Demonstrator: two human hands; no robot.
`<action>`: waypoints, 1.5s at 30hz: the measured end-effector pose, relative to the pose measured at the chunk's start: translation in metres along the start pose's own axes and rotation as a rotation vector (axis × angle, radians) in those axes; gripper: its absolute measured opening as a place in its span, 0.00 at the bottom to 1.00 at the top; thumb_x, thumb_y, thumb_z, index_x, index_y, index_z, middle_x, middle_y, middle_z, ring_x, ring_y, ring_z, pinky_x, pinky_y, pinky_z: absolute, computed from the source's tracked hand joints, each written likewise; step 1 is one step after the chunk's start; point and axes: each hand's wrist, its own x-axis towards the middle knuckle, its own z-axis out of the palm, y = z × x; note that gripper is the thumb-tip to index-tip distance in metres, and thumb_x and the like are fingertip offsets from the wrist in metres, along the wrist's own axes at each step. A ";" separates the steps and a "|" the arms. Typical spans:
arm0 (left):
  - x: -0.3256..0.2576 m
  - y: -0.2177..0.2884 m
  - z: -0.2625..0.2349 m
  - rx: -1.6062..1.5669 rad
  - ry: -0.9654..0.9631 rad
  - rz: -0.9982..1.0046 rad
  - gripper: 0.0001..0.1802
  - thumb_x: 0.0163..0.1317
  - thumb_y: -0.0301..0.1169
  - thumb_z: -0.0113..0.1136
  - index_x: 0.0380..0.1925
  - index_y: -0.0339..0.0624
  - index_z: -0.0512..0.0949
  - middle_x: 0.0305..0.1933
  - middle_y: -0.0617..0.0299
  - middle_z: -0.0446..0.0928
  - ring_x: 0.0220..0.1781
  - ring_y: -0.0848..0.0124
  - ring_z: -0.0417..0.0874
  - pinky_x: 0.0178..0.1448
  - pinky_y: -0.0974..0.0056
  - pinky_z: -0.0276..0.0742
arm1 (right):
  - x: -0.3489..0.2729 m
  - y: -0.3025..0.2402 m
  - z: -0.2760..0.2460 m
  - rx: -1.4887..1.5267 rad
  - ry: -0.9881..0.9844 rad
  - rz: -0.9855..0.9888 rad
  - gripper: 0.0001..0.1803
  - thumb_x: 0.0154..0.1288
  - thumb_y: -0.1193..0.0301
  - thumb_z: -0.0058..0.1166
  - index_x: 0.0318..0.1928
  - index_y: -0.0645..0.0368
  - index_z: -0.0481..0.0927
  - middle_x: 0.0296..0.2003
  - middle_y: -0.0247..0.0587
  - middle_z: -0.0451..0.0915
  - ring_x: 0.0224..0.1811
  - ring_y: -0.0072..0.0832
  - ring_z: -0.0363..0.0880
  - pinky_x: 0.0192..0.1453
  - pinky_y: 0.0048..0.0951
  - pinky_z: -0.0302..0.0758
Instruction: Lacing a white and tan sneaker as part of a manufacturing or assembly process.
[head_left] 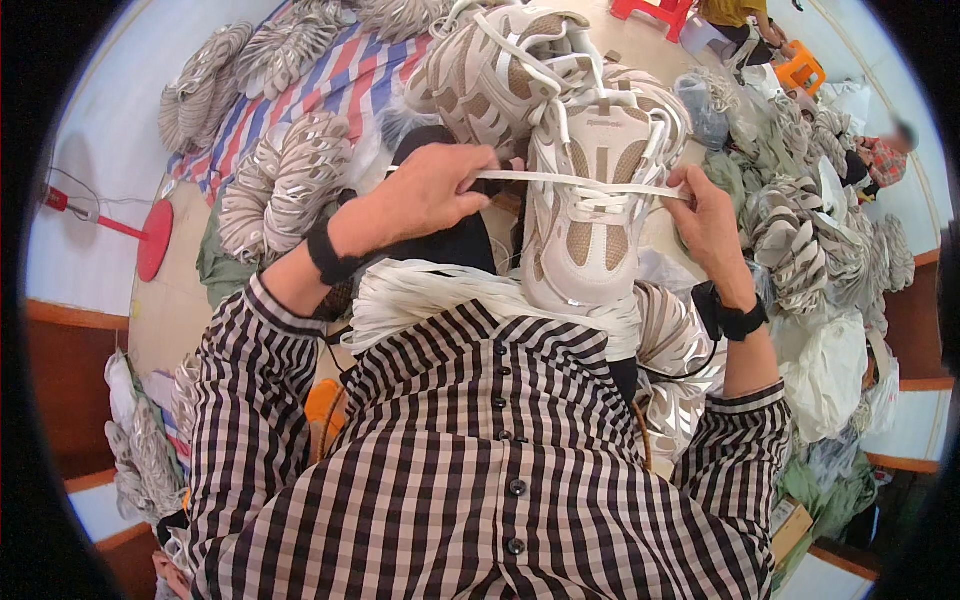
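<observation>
Left hand (pixel 432 196) and right hand (pixel 708 222) stretching lace (pixel 535 178) across shoe (pixel 583 262).
Both pinching it, hands apart; likely lacing, next move probably calling for threading.

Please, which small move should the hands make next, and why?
Perhaps gently even out the white shoelace, because the left hand and right hand pinch it, stretched across the sneaker, with laced rows visible nearer the toe.
</observation>
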 end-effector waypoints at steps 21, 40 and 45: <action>-0.303 -0.253 -0.133 0.958 0.013 -0.717 0.08 0.55 0.29 0.52 0.24 0.36 0.76 0.30 0.41 0.78 0.36 0.46 0.80 0.40 0.48 0.75 | -0.282 0.318 -0.192 -0.761 0.479 0.569 0.15 0.57 0.75 0.41 0.45 0.61 0.73 0.33 0.54 0.78 0.37 0.51 0.76 0.40 0.44 0.69; -0.431 -0.280 -0.154 0.675 0.358 -1.097 0.09 0.58 0.28 0.49 0.27 0.31 0.74 0.29 0.36 0.75 0.37 0.40 0.76 0.42 0.44 0.69 | -0.394 0.301 -0.223 -0.289 0.869 0.842 0.16 0.61 0.73 0.41 0.48 0.63 0.74 0.27 0.38 0.75 0.21 0.23 0.69 0.24 0.26 0.69; -0.509 -0.251 -0.158 0.873 0.490 -0.944 0.11 0.61 0.27 0.44 0.21 0.37 0.70 0.12 0.58 0.67 0.10 0.68 0.70 0.13 0.64 0.63 | -0.343 0.330 -0.230 -0.182 0.909 0.941 0.16 0.61 0.75 0.42 0.50 0.60 0.75 0.29 0.41 0.79 0.25 0.24 0.75 0.28 0.25 0.74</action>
